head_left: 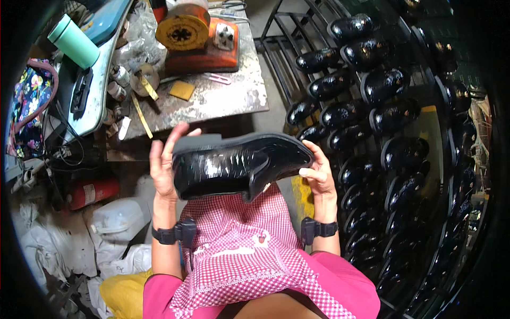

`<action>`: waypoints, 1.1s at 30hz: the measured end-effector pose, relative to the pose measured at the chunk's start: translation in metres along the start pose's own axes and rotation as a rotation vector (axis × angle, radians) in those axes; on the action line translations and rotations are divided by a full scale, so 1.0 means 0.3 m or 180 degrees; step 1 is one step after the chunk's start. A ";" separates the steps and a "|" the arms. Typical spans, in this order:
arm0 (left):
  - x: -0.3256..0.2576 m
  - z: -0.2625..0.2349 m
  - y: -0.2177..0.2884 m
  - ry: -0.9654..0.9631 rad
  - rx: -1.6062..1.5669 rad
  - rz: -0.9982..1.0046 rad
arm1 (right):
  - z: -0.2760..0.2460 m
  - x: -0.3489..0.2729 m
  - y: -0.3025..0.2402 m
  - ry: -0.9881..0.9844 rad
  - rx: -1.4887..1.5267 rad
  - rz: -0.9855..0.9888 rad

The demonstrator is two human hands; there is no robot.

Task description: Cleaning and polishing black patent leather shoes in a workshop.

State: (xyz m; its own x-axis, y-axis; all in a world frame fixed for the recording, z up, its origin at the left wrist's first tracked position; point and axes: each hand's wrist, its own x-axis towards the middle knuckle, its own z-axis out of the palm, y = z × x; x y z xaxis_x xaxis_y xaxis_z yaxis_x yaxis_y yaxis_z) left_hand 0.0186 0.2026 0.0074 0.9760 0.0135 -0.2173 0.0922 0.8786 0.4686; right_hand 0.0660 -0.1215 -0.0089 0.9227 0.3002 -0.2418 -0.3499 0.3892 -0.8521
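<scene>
Left hand (162,167) fingers (175,139) curl loosely around the heel of a glossy black shoe (239,165); right hand (319,173) fingers (311,172) pinch its toe. Shoe held between both hands above a pink checked apron (239,244), long axis level, toe pointing right toward the rack of shoes (382,106).

Bright overhead glare, dark fisheye rim

Both hands raised, left hand (163,166) fingers spread, right hand (319,173) curled, wrists banded.
</scene>
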 end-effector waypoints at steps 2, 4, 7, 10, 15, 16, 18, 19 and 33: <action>-0.034 -0.032 -0.009 0.0123 0.1337 0.0153 | -0.037 -0.027 0.006 -0.0198 -0.0075 -0.0035; -0.070 -0.048 -0.031 0.0121 0.1015 0.0079 | -0.037 -0.024 0.008 -0.0337 -0.0067 -0.0337; -0.118 -0.054 -0.052 0.0185 0.0937 0.0144 | -0.016 -0.038 0.004 -0.0463 -0.0067 -0.0473; -0.148 -0.040 -0.051 0.0168 0.0968 0.0211 | 0.002 -0.047 0.003 -0.0510 -0.0009 -0.0359; -0.174 0.028 -0.063 0.0168 0.1894 0.0103 | -0.063 -0.070 0.065 -0.0135 0.0114 -0.0426; -0.179 0.035 -0.073 0.0186 0.1973 0.0104 | -0.073 -0.075 0.076 -0.0057 0.0139 -0.0398; -0.190 0.061 -0.072 -0.0030 0.1937 -0.0002 | -0.087 -0.091 0.091 -0.0170 0.0213 -0.0383; -0.192 0.061 -0.079 -0.0018 0.1907 0.0054 | -0.095 -0.099 0.094 0.0000 0.0397 -0.0185; -0.263 0.124 -0.047 -0.0655 0.2127 -0.0264 | -0.110 -0.128 0.135 0.0297 0.0639 -0.0237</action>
State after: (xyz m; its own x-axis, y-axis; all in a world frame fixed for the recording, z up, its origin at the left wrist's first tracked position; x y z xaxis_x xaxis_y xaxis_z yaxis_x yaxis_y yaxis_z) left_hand -0.0522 0.1714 0.0498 0.9719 -0.1894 -0.1395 0.2049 0.3904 0.8976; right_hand 0.0217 -0.1459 -0.0495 0.9549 0.1860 -0.2316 -0.2969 0.5754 -0.7621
